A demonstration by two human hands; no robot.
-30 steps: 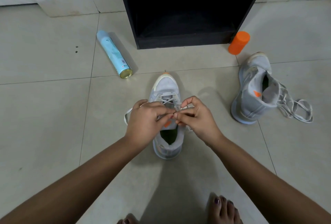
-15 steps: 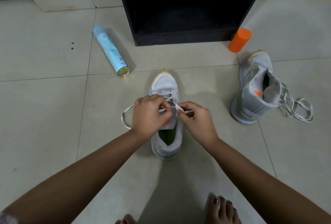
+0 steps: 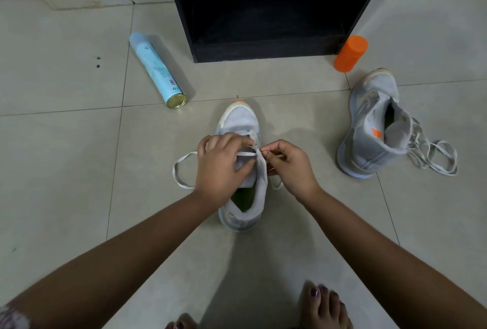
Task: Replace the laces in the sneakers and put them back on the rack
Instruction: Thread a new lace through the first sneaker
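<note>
Lacing is in progress on center sneaker (image 3: 241, 128), kept toe-fwd on floor tiles (image 3: 66, 157) btwn the arms so eyelets face up. Left hand (image 3: 221, 168) is pressed on the tongue, fingers curled round the lace (image 3: 184, 170), prob. to steady shoe; slack loop is left trailing to its left. Right hand (image 3: 290, 165) is pinched narrow on lace end near an upper eyelet. 2nd sneaker (image 3: 369, 128) is parked to the right w/ loose laces (image 3: 432, 155), near the rack (image 3: 263, 49), which appears empty.

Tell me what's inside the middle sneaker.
A green insole shows through the sneaker's opening. Farther forward, the tongue and left hand cover the interior.
</note>
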